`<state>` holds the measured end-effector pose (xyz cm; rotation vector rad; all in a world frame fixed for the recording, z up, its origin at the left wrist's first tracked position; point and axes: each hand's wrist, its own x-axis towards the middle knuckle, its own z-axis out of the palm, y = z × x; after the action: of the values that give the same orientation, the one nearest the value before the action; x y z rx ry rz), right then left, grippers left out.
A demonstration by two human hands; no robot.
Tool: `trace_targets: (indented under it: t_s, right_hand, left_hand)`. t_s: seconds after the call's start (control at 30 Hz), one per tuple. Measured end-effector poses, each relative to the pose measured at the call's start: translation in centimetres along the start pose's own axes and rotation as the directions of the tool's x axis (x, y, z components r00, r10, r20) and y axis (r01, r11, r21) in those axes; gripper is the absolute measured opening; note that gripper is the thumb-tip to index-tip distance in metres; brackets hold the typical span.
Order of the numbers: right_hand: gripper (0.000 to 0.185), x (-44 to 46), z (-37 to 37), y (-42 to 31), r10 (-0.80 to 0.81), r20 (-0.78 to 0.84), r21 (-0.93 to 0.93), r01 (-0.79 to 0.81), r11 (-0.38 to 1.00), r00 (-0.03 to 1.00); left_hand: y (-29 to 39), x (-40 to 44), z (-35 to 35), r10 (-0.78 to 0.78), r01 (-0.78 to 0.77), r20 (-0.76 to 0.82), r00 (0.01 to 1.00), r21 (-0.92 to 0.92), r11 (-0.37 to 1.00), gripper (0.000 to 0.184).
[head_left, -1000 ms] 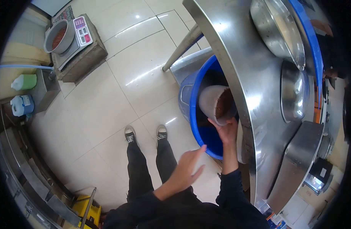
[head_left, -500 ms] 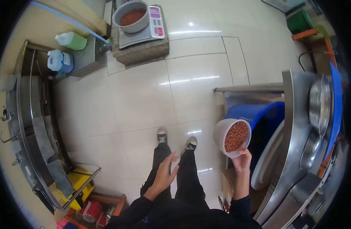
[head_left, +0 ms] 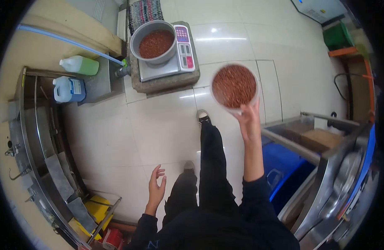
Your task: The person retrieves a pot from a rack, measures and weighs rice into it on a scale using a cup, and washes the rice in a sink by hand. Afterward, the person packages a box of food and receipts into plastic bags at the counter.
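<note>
My right hand [head_left: 249,118] grips the rim of a pale plastic tub [head_left: 256,99] from below, and the arm is stretched forward. Reddish-brown grains, like red rice, fill the tub [head_left: 235,85]. My left hand [head_left: 157,185] hangs beside my left leg, fingers apart, holding nothing. Ahead and to the left, a grey round pan [head_left: 135,45] with similar grains [head_left: 157,43] in it sits on a digital scale [head_left: 160,70]. The tub is apart from the pan, to its right.
The scale stands on a stone block [head_left: 167,86]. Green [head_left: 85,66] and blue [head_left: 69,89] liquid jugs stand at left, near a metal sink [head_left: 31,121]. On my right are a blue bin [head_left: 279,160] and steel counter [head_left: 315,191]. A woven mat [head_left: 146,14] lies beyond the block.
The tub in my right hand has moved forward and left, away from the blue bin. My left hand has dropped lower and left. I have stepped forward, nearer the scale.
</note>
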<state>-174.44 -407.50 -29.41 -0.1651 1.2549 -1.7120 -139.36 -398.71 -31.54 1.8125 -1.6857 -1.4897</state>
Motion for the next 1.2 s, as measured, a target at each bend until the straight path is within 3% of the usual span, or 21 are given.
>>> trace_targets:
  t_s: [0.1,0.17,0.2,0.23,0.33,0.43,0.53,0.63,0.73,1.03,1.13,1.2]
  right_hand:
    - [0.070,10.5,6.3,-1.6,-0.105,0.109,-0.227,0.128,0.965,0.988]
    - [0.074,17.3,9.2,-0.9,-0.250,0.290,-0.391,0.353,0.850,0.924]
    - [0.074,20.4,10.9,-0.6,-0.371,0.392,-0.482,0.531,0.697,0.842]
    - [0.074,22.8,12.5,0.0,-0.455,0.511,-0.530,0.684,0.502,0.729]
    - [0.073,26.8,17.9,1.2,-0.299,0.510,-0.513,0.564,0.648,0.807]
    - [0.072,30.3,20.8,3.6,-0.308,0.638,-0.531,0.693,0.488,0.706]
    - [0.071,32.5,22.7,5.3,-0.379,0.737,-0.511,0.828,0.230,0.560]
    - [0.071,33.5,23.8,5.9,-0.323,0.722,-0.524,0.788,0.322,0.612]
    - [0.073,34.0,24.6,6.3,-0.318,0.737,-0.491,0.796,0.355,0.597]
    - [0.073,33.2,25.9,5.0,-0.268,0.856,-0.436,0.896,0.087,0.442]
    - [0.079,33.1,26.4,4.4,-0.203,0.810,-0.494,0.826,0.270,0.551]
    - [0.079,32.8,26.7,3.8,-0.183,0.803,-0.496,0.806,0.322,0.567]
  left_hand:
    - [-2.2,3.9,2.0,-0.105,0.102,-0.047,0.993,-0.059,0.993,0.042]
    - [-3.5,4.1,3.9,-0.206,0.195,-0.074,0.976,-0.137,0.971,0.040]
    - [-3.9,3.6,5.0,-0.321,0.297,-0.061,0.945,-0.249,0.922,0.039]
    - [-4.5,2.6,6.0,-0.364,0.349,-0.023,0.931,-0.234,0.908,0.039]
    - [-3.8,0.3,7.6,-0.483,0.486,0.075,0.873,-0.235,0.842,0.039]
    - [-1.6,0.7,7.7,-0.582,0.583,0.087,0.808,-0.258,0.770,0.038]
    - [-0.2,2.0,7.8,-0.621,0.607,0.043,0.782,-0.279,0.745,0.038]
    - [0.6,3.7,8.0,-0.610,0.582,0.027,0.792,-0.338,0.740,0.038]
    - [2.3,6.0,8.1,-0.602,0.568,0.034,0.798,-0.376,0.732,0.037]
    - [2.4,6.2,8.9,-0.608,0.576,0.032,0.793,-0.361,0.733,0.037]
    - [1.7,5.3,9.0,-0.619,0.587,0.026,0.785,-0.350,0.730,0.037]
    - [1.3,4.9,9.0,-0.626,0.594,0.027,0.780,-0.346,0.726,0.037]
